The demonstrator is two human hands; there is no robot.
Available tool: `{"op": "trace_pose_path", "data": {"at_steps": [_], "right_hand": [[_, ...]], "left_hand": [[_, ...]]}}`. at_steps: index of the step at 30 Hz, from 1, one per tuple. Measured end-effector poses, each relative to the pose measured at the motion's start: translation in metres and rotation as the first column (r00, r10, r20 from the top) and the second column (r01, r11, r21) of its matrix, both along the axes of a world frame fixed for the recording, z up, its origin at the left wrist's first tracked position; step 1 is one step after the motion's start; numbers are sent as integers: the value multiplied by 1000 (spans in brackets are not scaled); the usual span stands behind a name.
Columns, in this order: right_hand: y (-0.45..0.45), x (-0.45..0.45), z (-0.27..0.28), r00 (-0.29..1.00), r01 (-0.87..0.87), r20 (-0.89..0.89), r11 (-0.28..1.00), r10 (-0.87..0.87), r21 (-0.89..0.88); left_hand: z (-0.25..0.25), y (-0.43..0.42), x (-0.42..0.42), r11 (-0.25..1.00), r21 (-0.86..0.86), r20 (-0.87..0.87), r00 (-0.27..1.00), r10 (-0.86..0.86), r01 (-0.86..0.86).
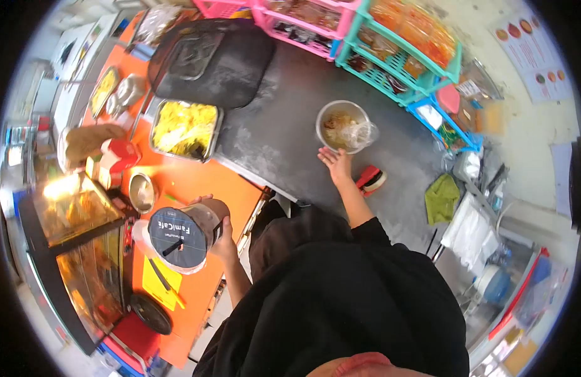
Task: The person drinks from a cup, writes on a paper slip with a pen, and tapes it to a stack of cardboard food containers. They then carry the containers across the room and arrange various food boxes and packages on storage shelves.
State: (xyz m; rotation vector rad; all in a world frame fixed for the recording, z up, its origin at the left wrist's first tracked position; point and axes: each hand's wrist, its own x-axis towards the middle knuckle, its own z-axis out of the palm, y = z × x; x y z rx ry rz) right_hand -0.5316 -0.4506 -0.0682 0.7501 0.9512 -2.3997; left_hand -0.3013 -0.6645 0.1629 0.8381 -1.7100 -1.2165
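Grey worktop [271,135], bowl [319,117] of food [336,122] and clear plastic [361,134]; right hand [336,164] wide nearby, left hand [224,243] around cup [188,230].

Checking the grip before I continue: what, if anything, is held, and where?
The left hand holds the cup around the side of its body, below the lid. The right hand is open by the bowl, holding nothing.
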Motion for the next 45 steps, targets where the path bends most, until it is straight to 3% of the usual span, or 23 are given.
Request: {"op": "trace_pose_path", "data": {"at_steps": [1,2,4,6,7,10,12,13,16,19,21,22,23,24,27,29,32,33,36,40,42,43,45], "right_hand": [[0,-1,-4,999,29,-43,995,-33,-90],[-10,1,22,991,118,-69,992,-116,36],[-13,4,33,981,173,-112,979,-160,111],[1,2,-10,982,24,-187,997,-10,75],[2,9,-7,970,-52,-238,999,49,-4],[-16,45,31,929,-237,-234,946,288,222],[-35,98,57,842,-404,-226,850,490,339],[-43,127,60,779,-474,-225,784,585,401],[-59,215,48,441,-789,-261,509,859,343],[-119,307,31,82,-917,-346,206,935,341],[-156,388,21,-153,-955,-253,-77,955,287],[-176,419,-1,-262,-944,-197,-209,945,257],[-194,463,-4,-355,-922,-208,-303,911,242],[-186,498,-6,-415,-902,-218,-367,883,228],[-208,615,2,-604,-795,-234,-558,762,238],[-209,700,39,-707,-705,-227,-642,670,300],[-224,807,44,-843,-537,-194,-774,501,335],[-219,844,51,-826,-561,-172,-745,537,361],[-200,963,85,-908,-420,-205,-794,366,440],[-205,1131,63,-987,-105,-149,-918,50,382],[-180,1224,93,-992,21,-113,-945,-61,326],[-175,1267,96,-966,171,-115,-909,-230,380],[-151,1359,95,-908,320,-132,-863,-397,392]], "left_hand": [[-57,-12,44,989,89,58,992,110,-115],[-39,-9,46,986,120,41,993,114,-118],[4,3,48,969,191,24,987,157,-159],[12,6,74,924,298,75,971,227,-239],[-7,7,102,900,334,107,960,259,-280],[-106,18,204,840,373,174,919,355,-395],[-104,43,250,838,300,91,888,451,-456],[-86,56,274,837,235,34,865,500,-494],[-12,100,365,778,-78,-136,780,611,-623],[39,141,450,543,-405,-187,648,738,-735],[52,180,509,350,-492,-216,502,838,-797],[55,199,532,262,-499,-228,417,880,-826],[41,213,553,251,-320,-342,359,868,-913],[33,242,572,181,-303,-324,280,903,-936],[8,306,622,-34,-389,-48,-17,999,-920],[-12,344,647,-113,-494,182,-230,956,-862],[-30,384,695,-220,-432,299,-369,880,-875],[-35,394,714,-268,-365,314,-389,866,-892],[-13,407,789,-485,-34,54,-486,872,-874],[-37,437,881,-656,-7,-62,-654,754,-755],[-15,445,934,-709,85,-57,-714,698,-700],[1,443,964,-716,131,-134,-728,672,-685],[31,445,1023,-726,203,-290,-749,596,-656]]}}
